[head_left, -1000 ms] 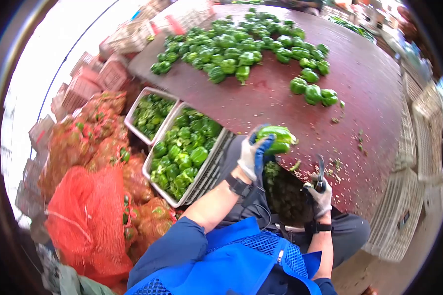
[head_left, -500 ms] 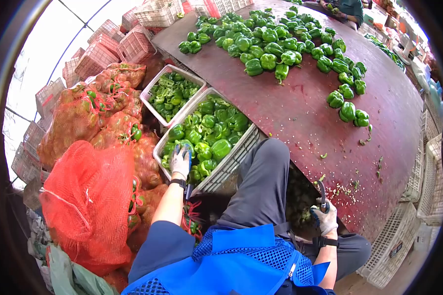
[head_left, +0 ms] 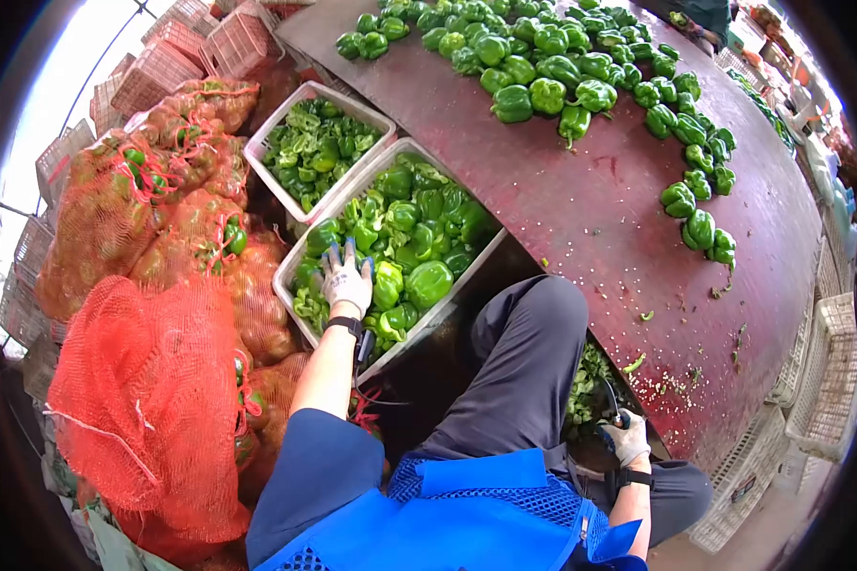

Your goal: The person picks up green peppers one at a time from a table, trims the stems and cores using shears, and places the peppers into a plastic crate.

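My left hand (head_left: 346, 280), in a white and blue glove, lies with spread fingers on the green peppers (head_left: 429, 285) in a white crate (head_left: 341, 367). Near the lower edge of the red table (head_left: 562, 205), my gloved right hand (head_left: 627, 439) is closed around the handle of a curved blade (head_left: 610, 394), beside my bent leg. Beneath the blade are green scraps (head_left: 588, 371), partly hidden by the leg and the table.
A second white crate (head_left: 388, 134) holds cut green pieces. Red net sacks (head_left: 152, 381) fill the left side. Many whole peppers (head_left: 548, 95) cover the far table. Stacked crates (head_left: 822, 381) line the right; another person's hand (head_left: 707, 36) shows at top right.
The view has shifted. My left hand's fingers are more spread and point forward over the peppers. My right hand and the blade have lowered from the table edge toward the scraps.
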Demonstrator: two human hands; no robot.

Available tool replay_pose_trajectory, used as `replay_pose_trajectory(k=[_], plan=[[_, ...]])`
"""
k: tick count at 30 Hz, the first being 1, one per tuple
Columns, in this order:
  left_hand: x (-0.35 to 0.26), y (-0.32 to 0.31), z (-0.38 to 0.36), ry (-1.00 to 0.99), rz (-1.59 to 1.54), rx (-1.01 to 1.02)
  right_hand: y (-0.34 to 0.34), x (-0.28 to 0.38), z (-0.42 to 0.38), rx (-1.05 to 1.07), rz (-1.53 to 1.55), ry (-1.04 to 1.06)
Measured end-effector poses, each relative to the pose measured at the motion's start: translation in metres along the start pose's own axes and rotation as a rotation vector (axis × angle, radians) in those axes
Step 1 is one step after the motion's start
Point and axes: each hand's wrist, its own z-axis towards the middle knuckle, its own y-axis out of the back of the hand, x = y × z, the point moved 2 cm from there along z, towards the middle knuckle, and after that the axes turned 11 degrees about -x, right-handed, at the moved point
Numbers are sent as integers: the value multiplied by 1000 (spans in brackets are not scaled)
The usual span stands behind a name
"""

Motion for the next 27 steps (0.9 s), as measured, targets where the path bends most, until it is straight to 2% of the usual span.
replay_pose_trajectory(k=[3, 5, 6, 10, 12, 14, 16, 18, 20, 22, 25, 26, 27], plan=[[7, -16, -6, -18, 7, 12, -4, -12, -1, -9, -51, -34], [16, -32, -4, -70, 3, -66, -6, -19, 2, 0, 66, -186], [13, -30, 1, -71, -2, -81, -8, -20, 8, -9, 74, -176], [12, -8, 9, -39, 36, 172, -8, -7, 12, -38, 57, -89], [5, 16, 12, 20, -4, 268, -1, 8, 7, 4, -74, -90], [-1, 24, 1, -33, -59, 133, -2, -14, 11, 30, -85, 55], [-2, 6, -20, -280, -348, -36, 14, 17, -2, 20, -135, 16], [-22, 15, -63, -388, 91, 82, 17, 8, 0, 80, -162, -47], [-20, 19, -69, -293, 60, 114, 18, -6, -1, 55, -107, -31], [-15, 10, -65, -370, 81, 50, 21, -8, -6, 66, -127, -24], [-30, 31, -43, -332, 109, 263, 32, 4, -7, 56, 68, 74], [-39, 41, -31, -313, 166, 298, 33, 8, -10, 47, 174, 85], [-53, 55, -18, -295, 88, 296, 33, 8, -12, 54, 297, 57]])
